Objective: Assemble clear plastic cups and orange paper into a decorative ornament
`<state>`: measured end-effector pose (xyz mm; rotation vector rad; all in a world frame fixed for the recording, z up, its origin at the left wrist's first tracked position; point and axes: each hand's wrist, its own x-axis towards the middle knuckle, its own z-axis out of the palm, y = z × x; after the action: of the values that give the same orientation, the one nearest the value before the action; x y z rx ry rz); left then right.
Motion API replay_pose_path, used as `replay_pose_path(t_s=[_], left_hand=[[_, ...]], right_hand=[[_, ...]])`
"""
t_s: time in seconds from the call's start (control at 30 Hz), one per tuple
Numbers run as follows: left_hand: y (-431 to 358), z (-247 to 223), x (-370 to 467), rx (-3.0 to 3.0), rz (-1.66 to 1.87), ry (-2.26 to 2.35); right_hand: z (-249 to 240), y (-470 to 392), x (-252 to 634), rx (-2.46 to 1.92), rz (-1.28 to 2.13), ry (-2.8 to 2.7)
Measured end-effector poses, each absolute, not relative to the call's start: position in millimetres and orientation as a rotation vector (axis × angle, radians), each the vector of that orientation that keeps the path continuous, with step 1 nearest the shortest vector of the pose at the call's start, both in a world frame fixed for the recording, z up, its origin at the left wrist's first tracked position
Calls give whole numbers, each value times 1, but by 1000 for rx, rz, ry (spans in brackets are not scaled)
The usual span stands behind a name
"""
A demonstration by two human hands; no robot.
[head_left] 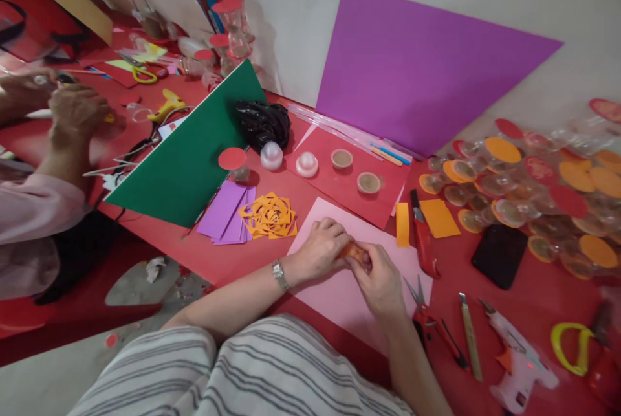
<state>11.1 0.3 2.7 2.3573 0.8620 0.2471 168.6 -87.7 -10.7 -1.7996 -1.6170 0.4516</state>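
Note:
Over a pink sheet [320,299], my left hand [320,249] and my right hand [383,280] meet with fingers closed on a small orange paper piece [354,251]. Most of that piece is hidden by my fingers. Left of the sheet lie orange paper cut-out frames [269,217] and a stack of purple cards [226,212]. To the right are an orange strip [402,225], a red box cutter [424,244], orange paper squares [440,218] and scissors [427,319] with partly opened blades.
A green board [194,151] stands at left, beside a co-worker's hands [77,109]. Two clear domes [306,164] and two small filled cups [369,182] sit ahead. At right are a phone [499,255], a glue gun [519,358] and many clear hourglass-like pieces [514,209].

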Motion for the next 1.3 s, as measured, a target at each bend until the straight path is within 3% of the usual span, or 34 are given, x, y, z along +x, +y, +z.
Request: replay_pose_path(t_s=[1.0, 1.3], left_hand=[[-6, 1, 9, 2427, 226, 859], [-6, 0, 8, 2418, 210, 856]], right_hand=[[1, -94, 182, -1776, 610, -1718], [-17, -102, 170, -1820, 441, -1625]])
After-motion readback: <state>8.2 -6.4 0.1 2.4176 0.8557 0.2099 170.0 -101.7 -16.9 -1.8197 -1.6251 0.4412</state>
